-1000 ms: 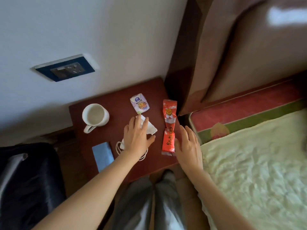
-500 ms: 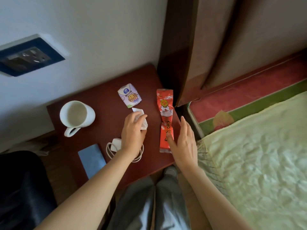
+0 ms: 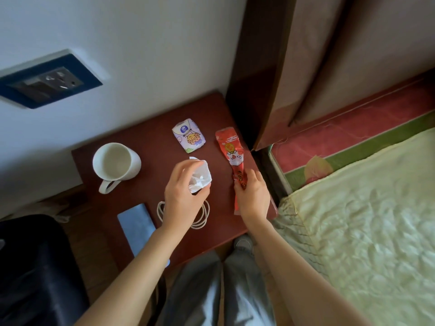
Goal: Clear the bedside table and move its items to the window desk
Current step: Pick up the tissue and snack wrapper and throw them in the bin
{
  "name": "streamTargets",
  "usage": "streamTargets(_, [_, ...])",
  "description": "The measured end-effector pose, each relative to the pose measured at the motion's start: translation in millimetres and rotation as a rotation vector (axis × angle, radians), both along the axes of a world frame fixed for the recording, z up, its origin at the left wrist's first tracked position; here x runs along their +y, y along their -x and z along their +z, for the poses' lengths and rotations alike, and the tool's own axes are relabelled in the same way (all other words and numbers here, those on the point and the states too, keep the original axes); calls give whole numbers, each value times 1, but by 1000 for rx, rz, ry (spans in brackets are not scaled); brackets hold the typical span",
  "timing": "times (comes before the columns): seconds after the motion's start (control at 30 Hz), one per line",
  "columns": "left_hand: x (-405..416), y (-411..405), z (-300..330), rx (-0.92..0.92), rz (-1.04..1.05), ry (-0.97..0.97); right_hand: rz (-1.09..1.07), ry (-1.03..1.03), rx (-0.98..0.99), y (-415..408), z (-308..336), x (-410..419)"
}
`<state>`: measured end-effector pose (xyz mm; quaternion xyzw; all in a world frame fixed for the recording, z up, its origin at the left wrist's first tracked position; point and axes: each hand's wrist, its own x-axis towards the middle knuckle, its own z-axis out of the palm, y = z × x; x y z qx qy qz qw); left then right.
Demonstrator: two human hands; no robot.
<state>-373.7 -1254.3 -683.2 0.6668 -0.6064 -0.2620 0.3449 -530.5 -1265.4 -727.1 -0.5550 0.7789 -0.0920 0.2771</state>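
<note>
The dark red bedside table (image 3: 150,142) carries a white mug (image 3: 115,164), a small tissue pack with a cartoon print (image 3: 189,135), a long red snack packet (image 3: 231,156), a blue flat case (image 3: 136,225) and a coiled white cable (image 3: 200,217). My left hand (image 3: 183,196) is closed on a crumpled white tissue (image 3: 200,176), raised a little off the table. My right hand (image 3: 253,198) grips the lower half of the red snack packet; its upper end still lies on the table.
A wall socket panel (image 3: 49,81) sits on the white wall behind. A brown headboard (image 3: 306,67) and the bed with a pale green quilt (image 3: 364,220) lie to the right. A black bag (image 3: 35,267) is at the lower left. My legs stand below the table.
My left hand has closed on the white tissue and lifted it. My right hand has moved onto the red snack packet and wrapped around its lower half.
</note>
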Motion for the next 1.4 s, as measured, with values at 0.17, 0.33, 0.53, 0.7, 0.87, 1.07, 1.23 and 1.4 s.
streamTargets(0.17, [6,-11,17,8,10,-15,-32,25,-39,2,21,5])
streamTargets(0.33, [13,-17,63,6,-19,-36,-78,100,-74,16,91,23])
streamTargets(0.53, [25,-8,147,29,-111,-18,-144,192,-130,42,195,64])
streamTargets(0.7, [48,19,209,64,-306,0,-299,285,-154,73,270,112])
streamTargets(0.87, [72,57,252,83,-505,46,-410,338,-92,112,321,186])
streamTargets(1.07, [118,118,292,85,-795,65,-609,380,34,151,352,295])
streamTargets(1.23, [182,174,318,114,-967,66,-799,431,84,173,365,396])
streamTargets(1.4, [271,224,334,104,-1119,84,-940,485,110,190,372,508])
